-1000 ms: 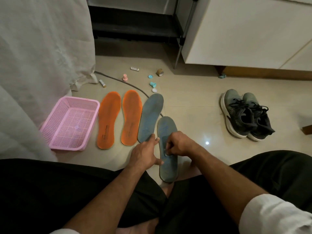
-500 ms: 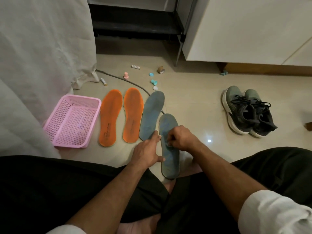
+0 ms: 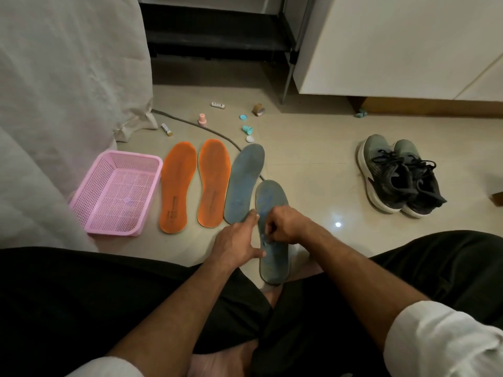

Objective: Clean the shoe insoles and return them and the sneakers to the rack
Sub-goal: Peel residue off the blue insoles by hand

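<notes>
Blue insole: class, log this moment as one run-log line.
left hand steadies blue insole | right hand picks at it, fingers curled | sneakers on floor

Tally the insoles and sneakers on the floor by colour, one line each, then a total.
Flat orange foam insoles: 2
Flat blue-grey foam insoles: 2
Grey-and-black laced sneakers: 2
Total: 6

orange insoles, blue insoles (pink basket).
</notes>
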